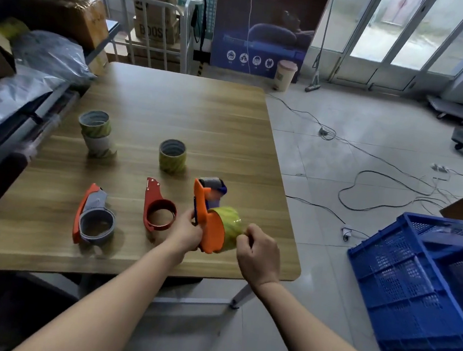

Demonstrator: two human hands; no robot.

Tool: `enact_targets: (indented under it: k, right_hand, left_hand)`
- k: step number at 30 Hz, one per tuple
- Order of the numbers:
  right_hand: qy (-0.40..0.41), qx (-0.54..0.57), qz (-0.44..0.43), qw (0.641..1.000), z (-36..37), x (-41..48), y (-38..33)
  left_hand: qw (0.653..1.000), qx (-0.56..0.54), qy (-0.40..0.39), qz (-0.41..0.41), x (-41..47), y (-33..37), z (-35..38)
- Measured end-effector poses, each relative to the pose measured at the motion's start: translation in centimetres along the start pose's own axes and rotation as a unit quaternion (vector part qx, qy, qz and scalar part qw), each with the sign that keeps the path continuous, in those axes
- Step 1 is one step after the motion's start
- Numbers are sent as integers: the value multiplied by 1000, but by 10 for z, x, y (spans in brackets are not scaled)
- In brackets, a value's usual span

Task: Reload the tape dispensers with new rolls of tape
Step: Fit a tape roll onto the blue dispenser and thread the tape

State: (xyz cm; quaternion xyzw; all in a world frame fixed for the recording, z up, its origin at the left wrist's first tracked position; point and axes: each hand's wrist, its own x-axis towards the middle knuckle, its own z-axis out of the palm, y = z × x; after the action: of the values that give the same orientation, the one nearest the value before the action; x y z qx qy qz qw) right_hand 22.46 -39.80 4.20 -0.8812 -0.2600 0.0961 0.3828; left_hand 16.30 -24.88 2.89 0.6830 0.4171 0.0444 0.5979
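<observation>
My left hand (pixel 187 232) grips an orange tape dispenser (pixel 208 224) above the wooden table (pixel 174 106), near its front right corner. A yellow-green tape roll (pixel 229 225) sits on the dispenser's hub. My right hand (pixel 258 252) has its fingers closed at the roll's right edge, pinching it. A red dispenser (pixel 156 207) with an empty ring lies left of my hands. Farther left lies an orange dispenser (pixel 93 216) holding a grey core. A single tape roll (pixel 172 156) stands mid-table, and two stacked rolls (pixel 97 134) stand to its left.
A blue plastic crate (pixel 424 284) sits on the floor at right. Cables (pixel 380 188) trail across the tiles. Shelving with grey bags (pixel 35 69) borders the table's left side. Cardboard boxes (pixel 153 10) and a poster stand behind.
</observation>
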Motion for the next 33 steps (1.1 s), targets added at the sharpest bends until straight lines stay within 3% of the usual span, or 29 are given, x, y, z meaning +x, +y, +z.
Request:
enact_targets:
  k: [3, 5, 7, 9, 14, 18, 28, 33]
  right_hand:
    - [-19, 151, 147, 977, 5, 12, 12]
    - [-92, 222, 220, 945, 10, 17, 24]
    - [-185, 273, 267, 906, 15, 18, 36]
    - [-225, 301, 284, 882, 20, 17, 44]
    - [-199, 268, 275, 902, 31, 16, 53]
    - [-216, 196, 288, 912, 41, 23, 63]
    - [-238, 149, 318, 906, 60, 35, 81]
    - [-228, 138, 334, 904, 70, 35, 87]
  left_hand:
    - [997, -20, -64, -37, -4, -11, 4]
    - [994, -31, -96, -52, -6, -16, 8]
    - [990, -36, -117, -64, -6, -22, 14]
    - [990, -30, -122, -66, -5, -30, 21]
    - [987, -67, -115, -92, -5, -49, 41]
    - [988, -11, -105, -112, 7, -63, 51]
    - [971, 86, -156, -162, 29, -75, 58]
    - [974, 44, -119, -188, 33, -83, 62]
